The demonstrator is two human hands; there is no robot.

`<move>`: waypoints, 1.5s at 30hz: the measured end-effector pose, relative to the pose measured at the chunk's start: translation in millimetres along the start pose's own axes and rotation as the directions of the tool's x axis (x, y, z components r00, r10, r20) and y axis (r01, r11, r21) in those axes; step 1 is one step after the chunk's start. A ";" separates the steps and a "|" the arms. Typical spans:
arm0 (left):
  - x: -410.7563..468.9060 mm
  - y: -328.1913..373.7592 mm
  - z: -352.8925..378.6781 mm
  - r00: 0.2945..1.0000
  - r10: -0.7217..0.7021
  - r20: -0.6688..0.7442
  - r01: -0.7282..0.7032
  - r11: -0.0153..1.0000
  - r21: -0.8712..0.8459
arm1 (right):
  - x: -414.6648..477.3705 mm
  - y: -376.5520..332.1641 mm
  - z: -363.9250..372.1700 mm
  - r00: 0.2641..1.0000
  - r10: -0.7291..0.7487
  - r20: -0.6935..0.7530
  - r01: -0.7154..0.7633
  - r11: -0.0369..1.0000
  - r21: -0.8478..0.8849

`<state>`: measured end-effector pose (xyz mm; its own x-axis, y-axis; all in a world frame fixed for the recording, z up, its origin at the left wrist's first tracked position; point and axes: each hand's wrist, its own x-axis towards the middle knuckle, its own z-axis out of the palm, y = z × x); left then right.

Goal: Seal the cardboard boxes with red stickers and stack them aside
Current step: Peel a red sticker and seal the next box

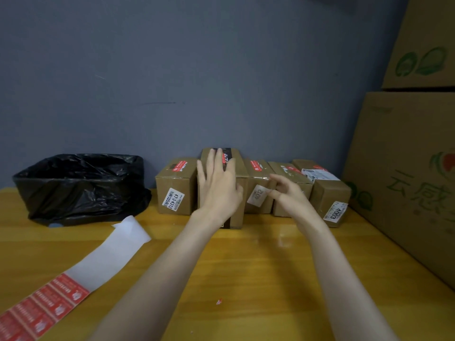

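**A:** Where are the boxes?

**B:** There's a row of boxes (258,175) at the back of the desk (246,267), against the grey wall and packed side to side. The tall box (240,169) stands in the middle and juts a little forward of its neighbours. Several already show a red sticker on top.

**A:** And the hands?

**B:** They're apart. The left hand (216,183) lies flat on the tall box with its fingers straight and spread, reaching up over the front edge onto the top. The right hand (288,195) is just beside it with the wrist bent and the fingers loosely curled. Its thumb and forefinger are at the corner of a white label (257,195) on the next box. I cannot tell whether they pinch the label or only hover there. Both forearms stretch well out over the desk.

**A:** How would that tall box handle?

**B:** I'd judge it light and stiff. It's small corrugated card, so the walls should hold under a firm squeeze. The bare card looks dry and easy to grip, though the taped strip on top is probably slicker. I can't see what's inside, so I'd lift gently.

**A:** Where would you take hold?

**B:** On the two long side walls, once it's drawn forward clear of its neighbours. The boxes sit too tight for fingers to slip between them.

**A:** And the stickers?

**B:** The sticker strip (49,303) lies at the near left, well away from the boxes. A black bin bag (81,185) sits left of the row, and big cartons (406,180) stand to the right.
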<state>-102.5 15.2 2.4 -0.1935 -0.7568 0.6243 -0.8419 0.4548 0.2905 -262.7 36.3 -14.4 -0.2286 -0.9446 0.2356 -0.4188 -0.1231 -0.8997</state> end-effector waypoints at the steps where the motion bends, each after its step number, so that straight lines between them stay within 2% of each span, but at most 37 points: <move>1: -1.1 4.3 2.2 0.999 0.029 -0.025 -0.029 0.999 -0.015 | -0.7 -1.2 -3.4 1.000 0.002 -0.022 -0.001 1.000 0.024; 8: -11.5 35.0 27.5 0.985 0.158 -0.069 -0.169 0.961 -0.220 | 2.7 8.1 -27.2 0.984 0.030 -0.178 -0.017 0.997 0.073; 11: -20.3 48.8 41.6 0.979 0.206 -0.001 -0.194 0.921 -0.336 | 5.8 15.0 -33.0 0.965 0.055 -0.256 -0.034 0.996 0.084; 13: -26.1 57.3 52.8 0.976 0.193 0.099 -0.139 0.907 -0.397 | 7.8 18.4 -34.7 0.950 0.080 -0.302 -0.046 0.992 0.118; 15: -28.1 64.3 62.5 0.971 0.116 0.207 -0.005 0.881 -0.473 | 9.8 19.9 -35.7 0.939 0.089 -0.333 -0.050 0.991 0.125; 19: -24.9 76.0 75.9 0.921 -0.053 0.385 0.298 0.732 -0.613 | 13.0 22.4 -38.8 0.945 0.074 -0.319 -0.052 0.996 0.077; 22: -21.6 83.7 82.9 0.874 -0.089 0.477 0.423 0.624 -0.657 | 15.7 25.0 -38.4 0.961 0.086 -0.264 -0.081 0.996 0.030; 26: -14.7 86.1 98.7 0.879 -0.113 0.463 0.445 0.540 -0.714 | 15.9 26.2 -35.9 0.967 0.094 -0.235 -0.111 0.992 -0.060; 30: -10.7 83.4 109.2 0.873 -0.151 0.464 0.478 0.457 -0.750 | 14.9 28.7 -38.1 0.955 0.101 -0.279 -0.151 0.975 -0.163; 37: -7.7 80.1 115.0 0.859 -0.130 0.495 0.504 0.381 -0.775 | 17.2 32.8 -40.0 0.955 0.140 -0.260 -0.176 0.977 -0.121; 45: -4.0 77.2 111.4 0.844 -0.147 0.516 0.530 0.379 -0.759 | 17.6 29.8 -42.7 0.927 0.152 -0.342 -0.198 0.975 -0.105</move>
<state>-222.8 1.1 -58.4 -0.2996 -0.9477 0.1096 -0.0390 0.1270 0.9911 -316.7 28.9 -21.4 -0.5759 -0.7908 0.2073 -0.4547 0.0991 -0.8851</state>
